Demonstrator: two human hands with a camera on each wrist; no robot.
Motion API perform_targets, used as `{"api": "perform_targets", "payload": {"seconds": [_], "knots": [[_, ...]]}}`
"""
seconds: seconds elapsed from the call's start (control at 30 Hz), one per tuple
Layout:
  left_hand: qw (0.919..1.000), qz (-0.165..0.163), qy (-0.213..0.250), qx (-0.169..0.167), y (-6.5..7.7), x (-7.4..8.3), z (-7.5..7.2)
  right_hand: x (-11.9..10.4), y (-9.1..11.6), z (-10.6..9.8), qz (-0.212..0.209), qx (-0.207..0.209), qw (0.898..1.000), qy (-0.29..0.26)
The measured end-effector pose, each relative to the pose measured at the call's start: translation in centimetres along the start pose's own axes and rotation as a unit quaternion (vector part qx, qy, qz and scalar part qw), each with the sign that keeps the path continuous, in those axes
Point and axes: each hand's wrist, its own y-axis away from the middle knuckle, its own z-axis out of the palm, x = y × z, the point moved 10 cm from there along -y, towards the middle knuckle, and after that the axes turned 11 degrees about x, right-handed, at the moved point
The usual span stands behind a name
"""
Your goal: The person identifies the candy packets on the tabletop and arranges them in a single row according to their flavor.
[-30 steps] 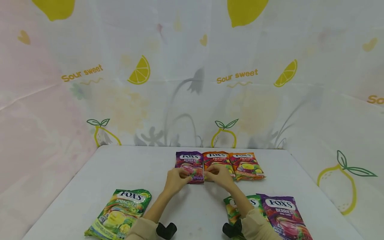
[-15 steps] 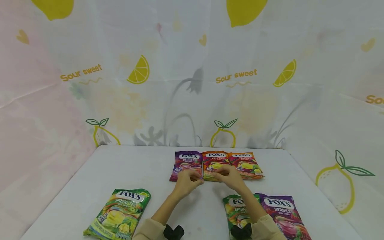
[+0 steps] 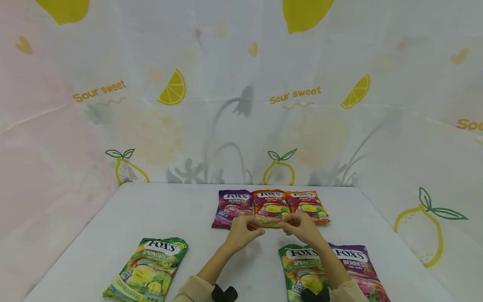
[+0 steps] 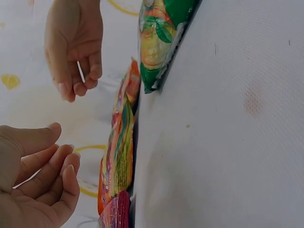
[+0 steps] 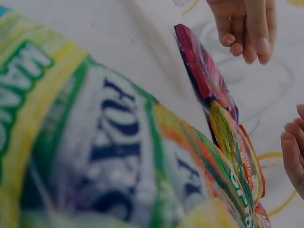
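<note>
Both hands hang in the air just in front of the back row of candy bags, holding nothing. My left hand overlaps the lower right corner of the purple berries bag in the head view, fingers loosely bent. My right hand is before the two orange-red fruits bags, the middle one and the right one. In the left wrist view, a gap shows between the left hand and those bags. The three bags lie side by side, logos toward the back.
A green spring tea bag lies at the front left of the white table. At front right, another green bag lies beside a purple berries bag, partly behind the right forearm. A lemon-print cloth hangs behind.
Both hands have come away from the purple bag, moving right and nearer the body. That bag's lower end has shifted left and now lies flatter. The other bags stay put.
</note>
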Motion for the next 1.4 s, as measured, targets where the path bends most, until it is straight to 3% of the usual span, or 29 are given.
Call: {"api": "perform_targets", "payload": {"seconds": [0.27, 0.6, 1.0, 1.23, 1.4], "knots": [[0.9997, -0.008, 0.019, -0.013, 0.4, 0.1, 1.0, 0.4, 1.4, -1.0, -0.012, 0.012, 1.000, -0.019], [0.9988, -0.015, 0.036, -0.030, 1.3, 0.6, 3.0, 2.0, 3.1, -2.2, 0.060, 0.020, 0.997, -0.038], [0.9964, -0.022, 0.067, -0.047, 1.8, 1.2, 4.7, 2.6, 4.3, -3.2, 0.057, 0.034, 0.998, -0.016], [0.9957, -0.016, 0.075, -0.051, 2.1, 1.6, 5.5, 3.4, 5.3, -3.2, 0.091, 0.032, 0.995, -0.009], [0.9952, -0.016, 0.080, -0.055, 2.4, 1.9, 6.0, 3.3, 5.9, -3.4, 0.091, 0.033, 0.995, -0.024]]}}
